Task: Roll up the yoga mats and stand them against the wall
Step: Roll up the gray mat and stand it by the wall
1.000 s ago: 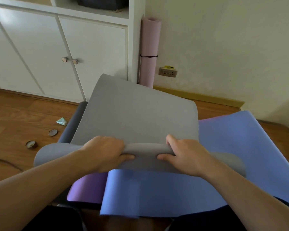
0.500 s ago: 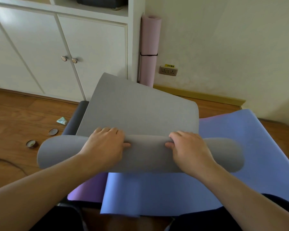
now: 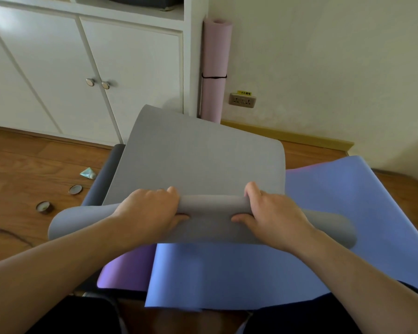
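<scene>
wood floor [image 3: 22, 162] | pink mat [image 3: 216, 68] upright at wall | both hands' grip curled round grey mat [image 3: 198, 160]

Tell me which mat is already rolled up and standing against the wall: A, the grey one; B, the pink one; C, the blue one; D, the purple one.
B: the pink mat stands upright in the corner with a black band around it, while both hands, left hand and right hand, grip the grey mat, only partly rolled.
</scene>
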A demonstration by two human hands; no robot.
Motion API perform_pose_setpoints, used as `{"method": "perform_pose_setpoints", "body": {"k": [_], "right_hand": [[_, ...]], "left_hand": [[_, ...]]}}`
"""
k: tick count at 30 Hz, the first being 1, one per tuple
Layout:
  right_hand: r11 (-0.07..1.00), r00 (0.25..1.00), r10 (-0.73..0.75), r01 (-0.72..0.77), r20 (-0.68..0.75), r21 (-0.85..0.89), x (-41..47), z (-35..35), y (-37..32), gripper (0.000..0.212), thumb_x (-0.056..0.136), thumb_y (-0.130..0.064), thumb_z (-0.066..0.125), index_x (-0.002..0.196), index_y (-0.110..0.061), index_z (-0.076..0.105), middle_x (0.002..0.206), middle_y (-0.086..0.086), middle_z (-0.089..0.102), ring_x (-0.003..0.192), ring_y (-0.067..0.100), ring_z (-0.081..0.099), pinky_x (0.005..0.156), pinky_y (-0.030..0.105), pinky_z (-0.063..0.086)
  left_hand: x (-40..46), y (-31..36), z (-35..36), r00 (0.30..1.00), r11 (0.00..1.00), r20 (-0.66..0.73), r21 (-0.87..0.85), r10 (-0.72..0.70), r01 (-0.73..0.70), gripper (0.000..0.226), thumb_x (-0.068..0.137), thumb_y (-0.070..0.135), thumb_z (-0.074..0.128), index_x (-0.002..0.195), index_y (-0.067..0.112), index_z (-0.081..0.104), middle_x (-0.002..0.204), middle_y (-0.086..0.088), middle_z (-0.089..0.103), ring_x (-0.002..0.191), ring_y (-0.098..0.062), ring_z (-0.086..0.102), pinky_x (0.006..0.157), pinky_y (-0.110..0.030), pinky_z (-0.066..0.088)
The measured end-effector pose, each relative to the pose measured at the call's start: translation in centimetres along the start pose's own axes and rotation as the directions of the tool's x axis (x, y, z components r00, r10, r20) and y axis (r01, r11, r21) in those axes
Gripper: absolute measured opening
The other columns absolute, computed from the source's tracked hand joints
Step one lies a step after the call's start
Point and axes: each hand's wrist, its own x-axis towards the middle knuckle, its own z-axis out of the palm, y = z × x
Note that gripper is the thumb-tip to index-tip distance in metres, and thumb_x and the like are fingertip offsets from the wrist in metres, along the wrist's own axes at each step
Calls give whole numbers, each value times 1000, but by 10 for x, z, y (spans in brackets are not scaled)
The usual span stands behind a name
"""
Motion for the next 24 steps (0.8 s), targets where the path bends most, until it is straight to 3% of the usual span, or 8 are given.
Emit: {"method": "perform_pose_setpoints", "body": {"k": [5, 11, 14, 20, 24], "right_hand": [[992, 993, -94, 87, 76, 96, -2, -1, 9, 36, 104, -61, 49, 94, -30, 32, 80, -9, 52, 74, 18, 55, 54, 28, 30], [981, 987, -136, 122, 83, 153, -3, 4, 10, 31, 101, -60, 54, 95, -32, 42, 92, -11, 56, 84, 14, 56, 66, 33, 37], [970, 987, -136, 116, 85, 213, -7, -2, 9, 33, 96, -61, 63, 102, -35, 43, 92, -13, 60, 82, 11, 58, 63, 27, 38], [994, 989, -94, 88, 113, 59, -6, 2, 9, 41, 99, -65, 52, 93, -28, 37, 79, -6, 58, 75, 19, 57, 62, 40, 40], [976, 977, -83, 41, 195, 214, -7, 0, 10, 36, 101, -57, 60, 101, -30, 36, 82, -6, 59, 76, 15, 58, 62, 37, 42]], "left_hand": [[-3, 0, -4, 991, 999, 120, 5, 52, -53, 53, 104, 71, 32, 113, 23, 54, 110, 3, 70, 100, -22, 69, 79, -37, 49], [-2, -12, -1, 954, 982, 270, -171, 128, -83, 55, 100, 76, 37, 109, 26, 56, 111, 1, 67, 95, -19, 60, 83, -37, 47], [0, -15, 1, 948, 977, 283, -189, 148, -96, 51, 101, 74, 37, 110, 27, 54, 115, -1, 68, 103, -22, 63, 86, -39, 48], [-1, -9, -1, 943, 967, 263, -204, 205, -153, 44, 105, 66, 38, 119, 25, 41, 105, -2, 67, 95, -25, 65, 85, -43, 51], [-3, -12, -1, 945, 941, 216, -288, 246, -179, 34, 107, 60, 41, 116, 29, 32, 96, 2, 65, 86, -24, 64, 83, -43, 52]]}}
